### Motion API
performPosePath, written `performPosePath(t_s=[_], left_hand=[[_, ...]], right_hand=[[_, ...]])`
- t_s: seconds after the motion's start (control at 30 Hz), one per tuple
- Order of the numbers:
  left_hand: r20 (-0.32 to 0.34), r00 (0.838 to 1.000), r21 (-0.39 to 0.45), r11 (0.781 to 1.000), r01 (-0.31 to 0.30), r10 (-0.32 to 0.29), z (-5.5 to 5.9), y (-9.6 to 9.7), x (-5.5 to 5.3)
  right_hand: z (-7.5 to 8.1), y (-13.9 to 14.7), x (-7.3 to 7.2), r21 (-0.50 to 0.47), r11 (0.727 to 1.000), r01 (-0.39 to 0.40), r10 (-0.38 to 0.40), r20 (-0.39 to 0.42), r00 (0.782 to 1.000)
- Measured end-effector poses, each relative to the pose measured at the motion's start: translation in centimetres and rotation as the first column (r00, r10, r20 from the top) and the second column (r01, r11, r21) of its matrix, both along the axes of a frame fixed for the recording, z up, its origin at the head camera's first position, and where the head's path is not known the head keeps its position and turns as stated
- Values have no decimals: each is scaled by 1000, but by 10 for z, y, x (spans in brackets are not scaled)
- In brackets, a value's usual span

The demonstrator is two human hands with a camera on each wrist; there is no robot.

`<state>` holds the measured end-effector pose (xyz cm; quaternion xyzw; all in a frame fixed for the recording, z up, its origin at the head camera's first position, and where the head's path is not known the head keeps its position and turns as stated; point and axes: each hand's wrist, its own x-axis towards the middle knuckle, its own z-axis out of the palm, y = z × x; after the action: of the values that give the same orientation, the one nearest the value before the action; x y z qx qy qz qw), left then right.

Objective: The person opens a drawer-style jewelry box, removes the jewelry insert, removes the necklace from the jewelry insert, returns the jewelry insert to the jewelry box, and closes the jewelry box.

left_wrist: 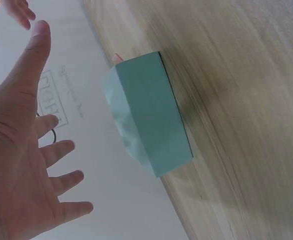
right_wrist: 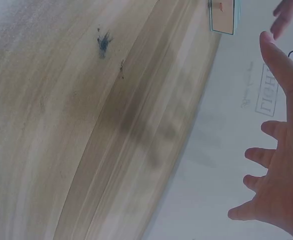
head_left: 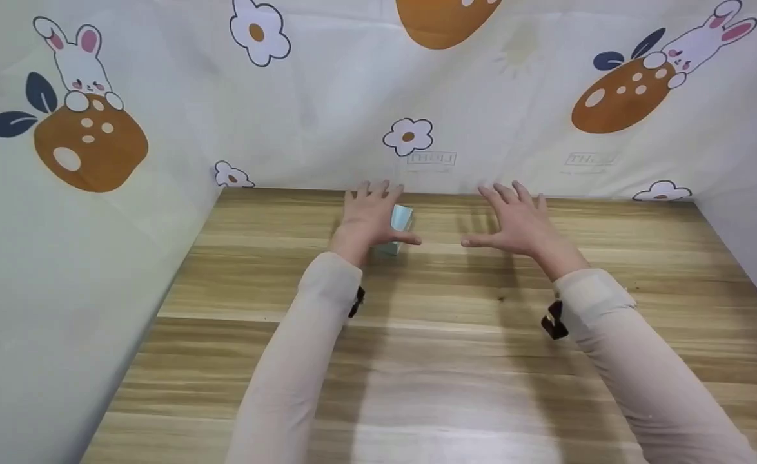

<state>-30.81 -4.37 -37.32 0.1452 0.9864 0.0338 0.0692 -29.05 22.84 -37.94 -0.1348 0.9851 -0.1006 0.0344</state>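
Observation:
A small teal box (head_left: 402,219) lies on the wooden table near its back edge, partly covered by my left hand in the head view. My left hand (head_left: 369,219) hovers above it with fingers spread and thumb pointing right. From the left wrist, the box (left_wrist: 154,115) shows its long plain side, apart from the palm and fingers. To the right, my right hand (head_left: 514,222) is held over the table, fingers spread, thumb toward the left hand, nothing in it. The right wrist view catches one end of the box (right_wrist: 222,17), which looks tan with a teal border.
A pale cloth (head_left: 327,109) printed with rabbits, oranges and flowers hangs behind the table and along its sides. The wooden table (head_left: 443,361) has a dark mark (right_wrist: 103,44). Each sleeve carries a dark wrist mount (head_left: 554,320) at the cuff.

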Motion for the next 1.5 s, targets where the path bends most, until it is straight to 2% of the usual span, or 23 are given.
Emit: performPosePath(t_s=[0.23, 0.4, 0.6, 0.87, 1.1, 1.33, 1.5], left_hand=[[16, 999, 33, 999, 28, -28, -8, -5, 1], [88, 995, 40, 998, 49, -52, -12, -6, 3], [150, 987, 48, 998, 43, -50, -11, -6, 6], [154, 986, 2, 998, 57, -57, -8, -3, 9], [211, 976, 78, 996, 43, -59, -4, -9, 9], [245, 967, 98, 994, 52, -75, -9, -17, 6], [252, 965, 125, 992, 34, -65, -9, -16, 5]], right_hand=[[-1, -3, 3, 12, 1000, -19, 19, 13, 1000], [-5, -3, 3, 19, 999, -29, 29, 22, 999], [-12, -3, 3, 11, 999, -38, 38, 27, 999], [-18, -6, 5, -14, 998, -62, 63, 44, 997], [-19, -13, 7, -36, 995, -90, 92, 59, 994], [-20, -21, 9, -118, 990, -81, 91, 83, 992], [-17, -28, 12, -132, 986, -98, 109, 75, 991]])
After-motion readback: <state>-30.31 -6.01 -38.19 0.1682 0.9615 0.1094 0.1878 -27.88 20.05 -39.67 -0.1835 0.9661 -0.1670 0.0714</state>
